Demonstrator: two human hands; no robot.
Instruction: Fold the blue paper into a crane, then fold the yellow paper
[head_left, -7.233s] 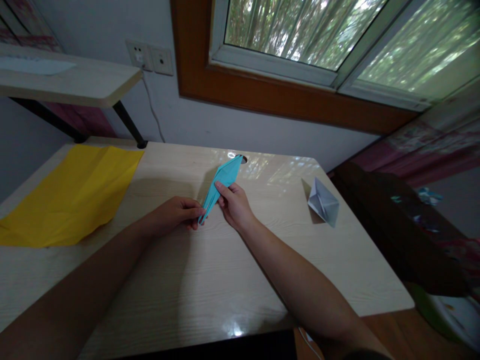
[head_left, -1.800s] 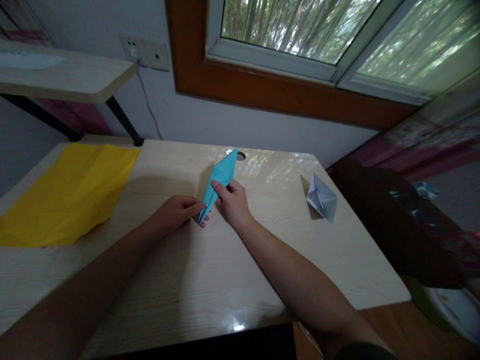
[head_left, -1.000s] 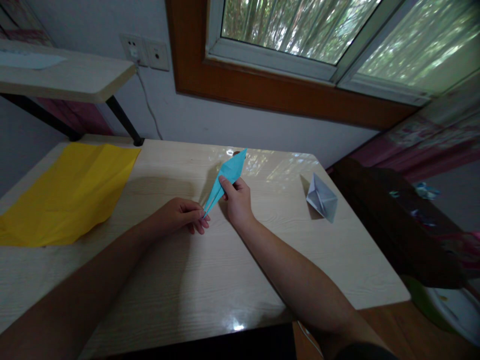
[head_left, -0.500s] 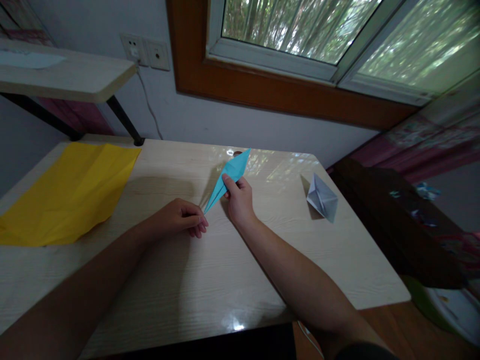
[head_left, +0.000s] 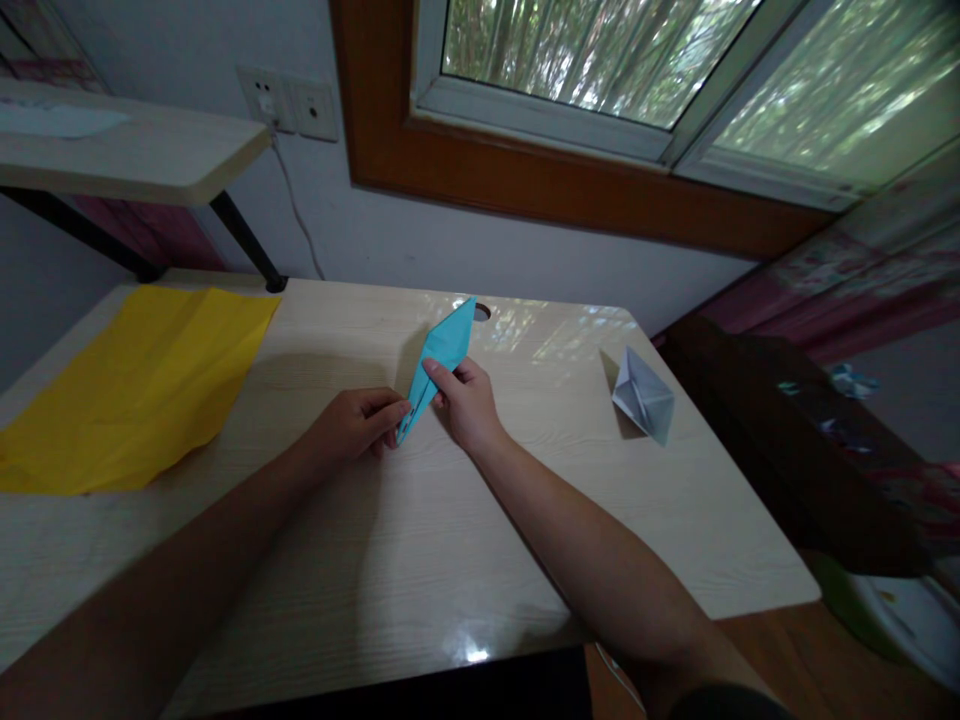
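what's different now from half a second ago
The blue paper has moved left and slightly toward the person, along with the right hand that grips it. The left hand, then only at the paper's lower tip, now pinches its lower end a little higher up. The right hand's grip, the yellow sheet and the grey paper stayed as they were.

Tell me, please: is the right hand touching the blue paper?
Touching: the head view shows the right hand gripping the blue paper, thumb on top.

Window (head_left: 562, 62) cropped (above), right fingers (head_left: 470, 371) part-hidden
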